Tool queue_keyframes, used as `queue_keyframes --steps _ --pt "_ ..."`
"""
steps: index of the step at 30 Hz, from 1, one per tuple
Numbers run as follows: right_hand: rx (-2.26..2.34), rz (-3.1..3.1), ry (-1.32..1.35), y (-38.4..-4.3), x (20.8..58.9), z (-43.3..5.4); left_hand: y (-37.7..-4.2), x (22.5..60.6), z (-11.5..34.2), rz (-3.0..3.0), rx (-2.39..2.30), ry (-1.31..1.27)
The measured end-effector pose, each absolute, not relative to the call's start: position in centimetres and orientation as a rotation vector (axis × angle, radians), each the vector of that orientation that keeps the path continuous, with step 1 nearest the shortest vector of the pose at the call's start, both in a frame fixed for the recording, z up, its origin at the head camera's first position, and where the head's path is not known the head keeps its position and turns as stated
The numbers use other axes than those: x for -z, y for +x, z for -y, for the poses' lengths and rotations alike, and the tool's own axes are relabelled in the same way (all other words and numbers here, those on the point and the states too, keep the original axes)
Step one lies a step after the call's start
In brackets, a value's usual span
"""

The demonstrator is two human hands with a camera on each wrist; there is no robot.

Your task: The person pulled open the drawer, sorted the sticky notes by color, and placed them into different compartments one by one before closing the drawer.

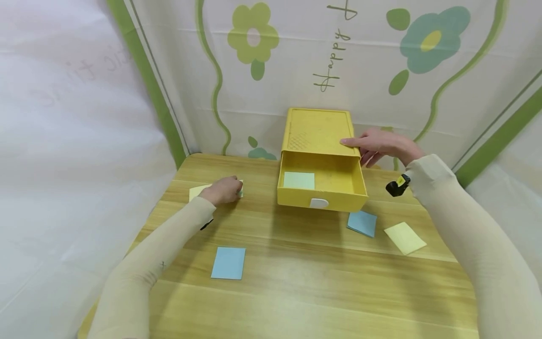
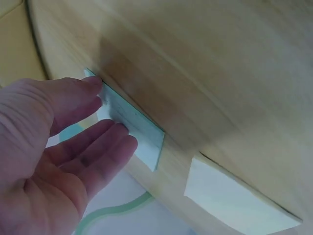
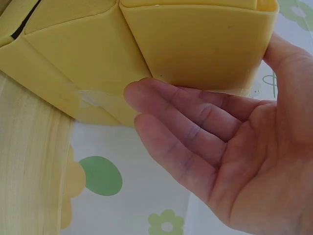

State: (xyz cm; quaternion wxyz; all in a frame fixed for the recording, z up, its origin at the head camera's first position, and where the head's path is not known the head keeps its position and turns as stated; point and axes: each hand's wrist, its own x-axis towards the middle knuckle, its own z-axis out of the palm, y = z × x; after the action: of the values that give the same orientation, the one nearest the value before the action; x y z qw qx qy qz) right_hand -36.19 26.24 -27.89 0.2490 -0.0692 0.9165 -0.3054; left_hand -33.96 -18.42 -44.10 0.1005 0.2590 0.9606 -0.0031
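In the head view my left hand point(image 1: 226, 189) is over a pale green sticky-note pad point(image 2: 139, 128) at the table's back left. Its thumb lies at one edge and its loosely bent fingertips overlap the pad, with a gap between thumb and fingers. A pale yellow pad point(image 1: 196, 191) lies beside that hand. My right hand point(image 1: 381, 143) rests at the right side of a yellow drawer box point(image 1: 317, 129), thumb on its top and fingers extended along the side. The box's drawer point(image 1: 292, 197) is pulled out, with a pale green pad point(image 1: 298, 180) inside at the left.
Nearer the front left lies a blue pad point(image 1: 228, 263). Blue notes point(image 1: 362, 223) sit right of the drawer front, with a yellow pad point(image 1: 405, 238) farther right. The wooden table point(image 1: 296, 292) ends at a flower-printed curtain point(image 1: 271, 94) behind the box.
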Motion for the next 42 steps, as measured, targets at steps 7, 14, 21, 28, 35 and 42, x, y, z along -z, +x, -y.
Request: queue_keyframes --steps 7,14,21,28,35,42 --pt "0.827 -2.505 -0.195 -36.3 28.1 -26.4 -33.4 43.6 17.2 -2.822 0.218 0.8" --pt "0.843 -2.501 -0.187 -36.3 28.3 -26.4 -32.9 43.7 16.1 -2.819 0.451 0.88" --pt "0.846 -2.502 -0.195 -36.4 28.3 -26.4 -32.6 44.3 15.6 -2.854 0.479 0.876" --pt "0.852 -2.503 -0.2 -36.1 28.1 -26.2 -33.0 44.2 15.6 -2.873 0.483 0.816" --pt "0.845 -2.505 -0.208 -35.8 27.9 -26.2 -33.6 44.2 16.4 -2.879 0.404 0.715" --pt "0.834 -2.507 -0.218 -36.0 27.9 -26.1 -33.8 42.5 17.1 -2.931 0.256 0.729"
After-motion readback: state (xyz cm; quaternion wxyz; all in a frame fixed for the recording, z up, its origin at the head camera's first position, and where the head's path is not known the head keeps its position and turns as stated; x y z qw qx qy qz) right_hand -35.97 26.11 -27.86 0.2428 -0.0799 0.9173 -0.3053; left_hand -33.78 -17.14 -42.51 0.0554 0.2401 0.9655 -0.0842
